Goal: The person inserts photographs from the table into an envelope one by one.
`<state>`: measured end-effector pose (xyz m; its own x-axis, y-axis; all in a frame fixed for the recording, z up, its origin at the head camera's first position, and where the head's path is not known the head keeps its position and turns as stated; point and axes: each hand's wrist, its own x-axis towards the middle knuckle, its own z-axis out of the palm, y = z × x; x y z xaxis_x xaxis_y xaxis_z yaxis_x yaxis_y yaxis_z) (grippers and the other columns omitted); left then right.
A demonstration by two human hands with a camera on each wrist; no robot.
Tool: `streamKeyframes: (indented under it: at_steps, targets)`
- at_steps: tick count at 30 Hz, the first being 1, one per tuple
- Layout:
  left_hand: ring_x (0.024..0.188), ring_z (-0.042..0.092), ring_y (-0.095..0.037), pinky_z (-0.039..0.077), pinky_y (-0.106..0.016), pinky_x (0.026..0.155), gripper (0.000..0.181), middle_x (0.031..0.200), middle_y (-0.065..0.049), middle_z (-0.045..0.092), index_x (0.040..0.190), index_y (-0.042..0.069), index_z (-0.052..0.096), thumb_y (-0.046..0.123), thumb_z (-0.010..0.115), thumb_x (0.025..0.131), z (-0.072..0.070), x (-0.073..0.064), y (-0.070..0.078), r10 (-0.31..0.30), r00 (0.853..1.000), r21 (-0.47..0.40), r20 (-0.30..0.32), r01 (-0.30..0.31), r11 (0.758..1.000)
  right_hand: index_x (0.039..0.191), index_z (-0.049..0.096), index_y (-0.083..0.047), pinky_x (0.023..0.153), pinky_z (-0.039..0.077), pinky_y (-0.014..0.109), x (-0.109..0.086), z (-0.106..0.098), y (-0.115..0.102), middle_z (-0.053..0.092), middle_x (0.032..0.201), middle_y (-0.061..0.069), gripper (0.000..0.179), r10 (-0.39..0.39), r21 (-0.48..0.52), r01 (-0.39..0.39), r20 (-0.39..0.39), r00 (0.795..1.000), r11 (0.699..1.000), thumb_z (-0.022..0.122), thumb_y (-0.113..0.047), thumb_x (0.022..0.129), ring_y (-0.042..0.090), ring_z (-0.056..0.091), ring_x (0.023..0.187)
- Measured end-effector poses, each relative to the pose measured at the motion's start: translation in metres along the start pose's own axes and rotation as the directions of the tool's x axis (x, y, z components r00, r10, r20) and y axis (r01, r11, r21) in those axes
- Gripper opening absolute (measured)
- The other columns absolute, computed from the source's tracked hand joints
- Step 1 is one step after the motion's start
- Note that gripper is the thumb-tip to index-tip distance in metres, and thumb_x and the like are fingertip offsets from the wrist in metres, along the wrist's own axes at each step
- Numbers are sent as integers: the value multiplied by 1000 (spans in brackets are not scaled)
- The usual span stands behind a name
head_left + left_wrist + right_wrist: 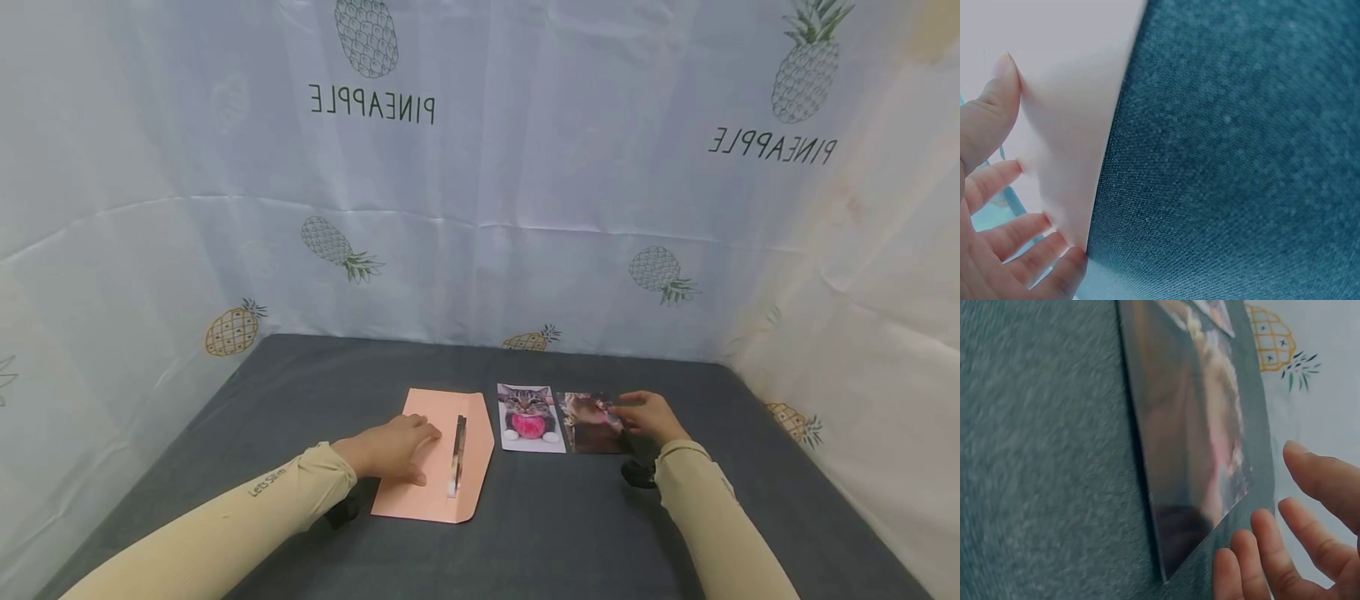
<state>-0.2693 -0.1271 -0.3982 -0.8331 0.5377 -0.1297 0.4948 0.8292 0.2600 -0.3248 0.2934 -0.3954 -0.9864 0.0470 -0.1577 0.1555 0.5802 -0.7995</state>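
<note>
A peach envelope (pixel 408 502) lies on the dark table with its flap spread toward the right. Along its opening shows the narrow edge of a picture card (pixel 457 458); the rest of that card is hidden inside. My left hand (pixel 393 450) rests on the envelope, fingers spread and lightly bent; in the left wrist view its fingertips touch the pale paper (pixel 1079 94). To the right lie a cat photo (pixel 528 417) with a pink ball and a darker brownish photo (pixel 588 425). My right hand (pixel 1310 544) is at the brownish photo's right end, fingers apart and loosely extended.
A dark grey cloth covers the table (pixel 555 533). White curtains (pixel 480 167) with pineapple prints hang behind it and at both sides. Black wrist straps (pixel 639 474) show under the cream sleeves.
</note>
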Motion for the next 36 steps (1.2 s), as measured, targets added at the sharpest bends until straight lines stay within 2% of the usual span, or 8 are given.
streamKeyframes:
  at_steps: [5,10,17,24,36]
  targets:
    - [132,44,-38,42,-48,104,62,142,-19,47,131,10,55,30,81,78,-1,0,1,-7,1000,-2,2,7,1000,136,40,14,96,47,53,-1,-1,1,40,137,39,58,48,-12,-48,26,999,999,63,-15,92,50,48,123]
    - [131,45,-36,42,-47,103,61,140,-17,48,130,11,56,30,81,78,0,1,1,-1,1000,-7,0,1,1000,133,41,17,98,44,55,-1,1,3,38,137,40,57,40,-7,-39,35,999,999,64,-12,91,51,45,125]
    - [129,46,-37,43,-47,102,61,138,-18,49,129,10,56,29,82,77,1,2,0,9,1000,-9,-6,-9,1000,125,48,18,93,49,52,3,7,5,47,128,39,53,16,-78,-17,-17,1000,997,69,-8,84,44,56,109]
    - [129,47,-36,43,-46,102,61,138,-17,50,129,11,57,30,82,77,1,2,-1,0,1000,-1,-1,0,1000,119,55,14,93,46,53,1,11,1,55,120,36,53,24,-231,-36,-55,998,972,76,-13,79,42,57,104]
    - [129,47,-35,44,-46,102,61,138,-16,50,129,12,57,30,82,77,1,1,1,-8,1000,-2,3,8,1000,115,57,12,89,46,50,3,14,-1,57,115,33,57,28,-253,-49,-86,996,966,83,-11,71,38,56,97]
